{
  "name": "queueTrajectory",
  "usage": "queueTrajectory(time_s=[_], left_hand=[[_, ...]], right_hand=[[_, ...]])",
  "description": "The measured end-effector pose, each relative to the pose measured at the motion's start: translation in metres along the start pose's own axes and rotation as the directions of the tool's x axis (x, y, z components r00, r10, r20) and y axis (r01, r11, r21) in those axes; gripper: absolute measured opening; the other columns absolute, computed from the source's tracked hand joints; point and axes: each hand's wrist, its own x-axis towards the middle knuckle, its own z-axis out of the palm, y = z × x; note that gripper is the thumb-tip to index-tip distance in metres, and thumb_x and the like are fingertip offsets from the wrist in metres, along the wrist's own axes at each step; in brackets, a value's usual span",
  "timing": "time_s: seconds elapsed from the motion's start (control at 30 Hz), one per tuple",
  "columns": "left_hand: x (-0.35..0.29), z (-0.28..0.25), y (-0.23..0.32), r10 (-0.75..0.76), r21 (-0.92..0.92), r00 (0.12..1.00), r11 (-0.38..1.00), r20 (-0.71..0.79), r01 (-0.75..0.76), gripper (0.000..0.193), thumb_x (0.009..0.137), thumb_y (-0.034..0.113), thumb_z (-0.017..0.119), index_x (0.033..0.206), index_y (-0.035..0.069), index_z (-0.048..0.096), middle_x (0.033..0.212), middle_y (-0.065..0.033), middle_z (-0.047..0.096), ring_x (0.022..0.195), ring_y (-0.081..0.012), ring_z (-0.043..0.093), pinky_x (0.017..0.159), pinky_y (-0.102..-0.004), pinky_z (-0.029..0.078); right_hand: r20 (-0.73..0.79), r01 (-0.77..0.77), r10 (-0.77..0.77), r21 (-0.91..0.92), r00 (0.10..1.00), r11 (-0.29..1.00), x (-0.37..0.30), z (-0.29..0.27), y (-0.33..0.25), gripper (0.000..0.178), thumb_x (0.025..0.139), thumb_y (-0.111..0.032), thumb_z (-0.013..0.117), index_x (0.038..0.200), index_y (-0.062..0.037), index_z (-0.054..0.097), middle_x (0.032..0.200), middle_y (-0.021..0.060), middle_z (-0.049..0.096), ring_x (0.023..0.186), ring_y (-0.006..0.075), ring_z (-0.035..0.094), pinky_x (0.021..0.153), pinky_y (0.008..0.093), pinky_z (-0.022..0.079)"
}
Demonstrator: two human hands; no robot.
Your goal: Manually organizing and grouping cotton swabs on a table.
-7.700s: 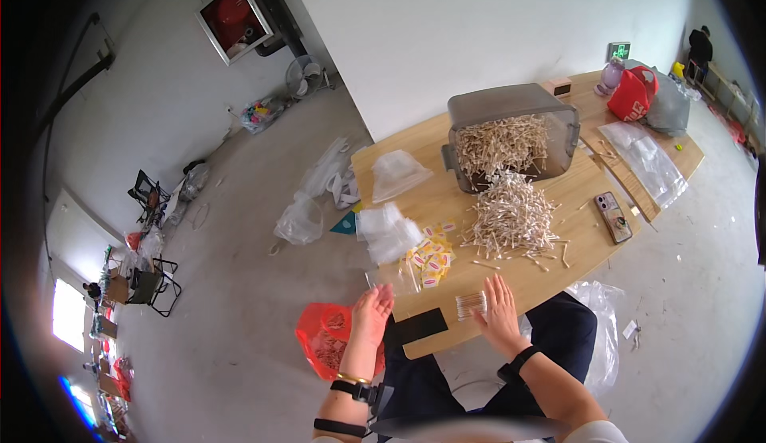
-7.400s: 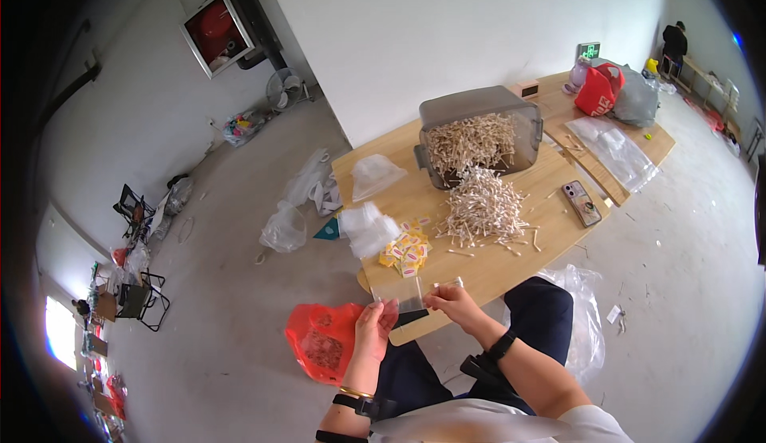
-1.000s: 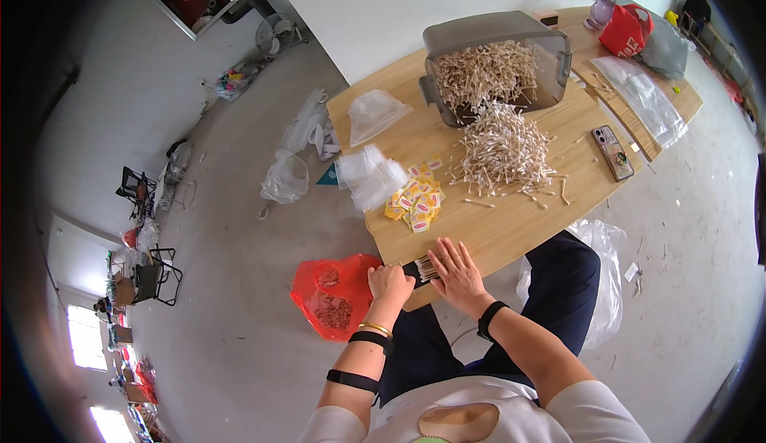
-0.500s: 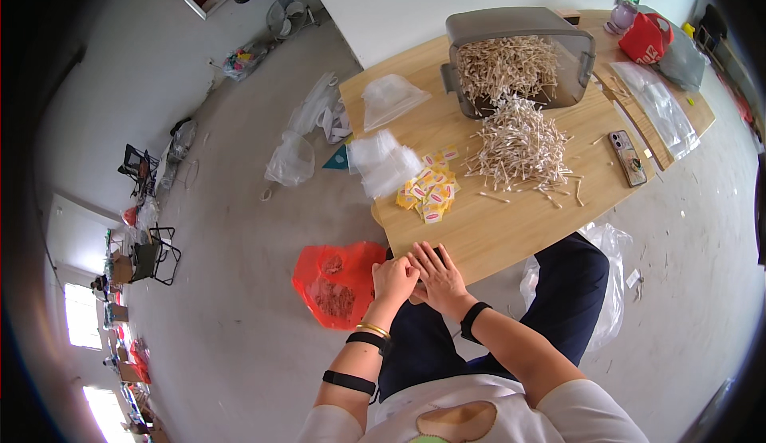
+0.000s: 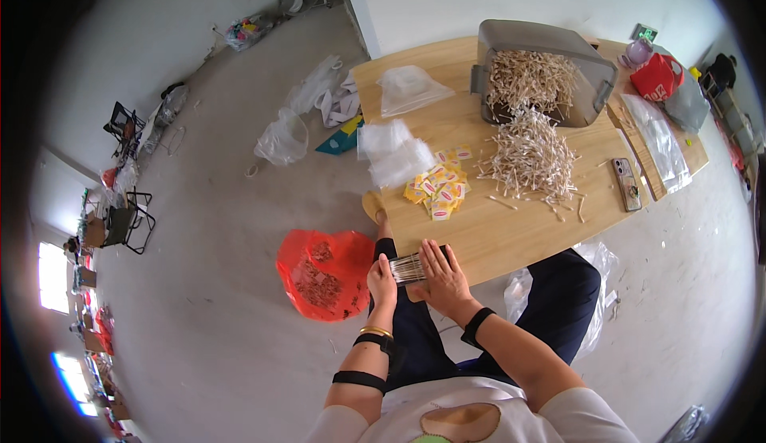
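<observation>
A row of cotton swabs [image 5: 407, 268] lies side by side between my hands at the table's near left corner, with dark edges showing around it. My left hand [image 5: 383, 282] is closed at the left end of the row, its thumb on top. My right hand [image 5: 444, 282] rests flat over the other end, fingers stretched out; a black piece shows beside its fingertips. What lies under the palm is hidden. Beyond my hands are small yellow-and-white printed packets [image 5: 440, 190] and a big heap of loose cotton swabs [image 5: 531, 156].
A grey translucent bin [image 5: 594, 84] lies on its side, swabs spilling out onto the wooden table [image 5: 495, 243]. Clear plastic bags [image 5: 399, 160] lie left, a phone [image 5: 627, 184] right. A red bag [image 5: 325, 275] holding swabs sits on the floor by my left leg.
My hands were close together; now the left has drawn away leftward and the row of swabs shows between them. My right hand stays flat. The whole view has shifted slightly.
</observation>
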Motion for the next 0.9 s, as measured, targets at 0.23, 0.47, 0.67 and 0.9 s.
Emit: queueTrajectory(time_s=[0.23, 0.47, 0.67, 0.9], left_hand=[[0.0, -0.002, 0.001, 0.134, 0.038, 0.991, 0.99, -0.023, -0.133, 0.056, 0.105, 0.045, 0.048, 0.076, -0.002, 0.057, 0.066, -0.0124, 0.058, 0.062, -0.0204, 0.054, 0.06, -0.0394, 0.044], [-0.005, -0.012, 0.005, 0.136, -0.086, 0.987, 0.988, 0.088, -0.129, 0.051, 0.087, 0.046, 0.079, 0.075, 0.001, 0.056, 0.067, -0.007, 0.057, 0.064, -0.0136, 0.053, 0.06, -0.0328, 0.046], [-0.008, -0.014, 0.009, 0.21, -0.076, 0.973, 0.976, 0.092, -0.204, 0.051, 0.086, 0.046, 0.079, 0.075, 0.002, 0.057, 0.068, -0.006, 0.06, 0.064, -0.0133, 0.054, 0.058, -0.0323, 0.045], [-0.017, -0.023, 0.019, -0.193, -0.334, 0.922, 0.891, 0.336, 0.308, 0.043, 0.091, 0.048, 0.074, 0.1, 0.007, 0.065, 0.086, -0.0014, 0.068, 0.068, -0.0111, 0.063, 0.06, -0.0247, 0.051]], right_hand=[[-0.044, 0.007, -0.002, 0.113, 0.999, 0.994, 0.001, 0.005, -0.001, 0.091, 0.093, -0.06, 0.052, 0.154, 0.0046, 0.03, 0.165, 0.0167, 0.024, 0.156, 0.0277, 0.016, 0.126, 0.0479, 0.01], [-0.035, 0.011, -0.008, 0.094, 0.999, 0.996, 0.002, 0.003, -0.003, 0.091, 0.093, -0.059, 0.052, 0.155, 0.0043, 0.029, 0.166, 0.0168, 0.023, 0.156, 0.0281, 0.016, 0.126, 0.0489, 0.011], [-0.002, 0.0, 0.0, 0.077, 1.0, 0.997, 0.001, 0.004, -0.002, 0.091, 0.094, -0.06, 0.052, 0.156, 0.0034, 0.027, 0.166, 0.0174, 0.021, 0.156, 0.0287, 0.015, 0.126, 0.0502, 0.009], [-0.026, 0.007, -0.005, 0.1, 1.0, 0.995, 0.0, 0.003, 0.002, 0.089, 0.095, -0.058, 0.051, 0.156, 0.003, 0.027, 0.166, 0.0176, 0.022, 0.156, 0.0284, 0.015, 0.126, 0.0501, 0.009]])
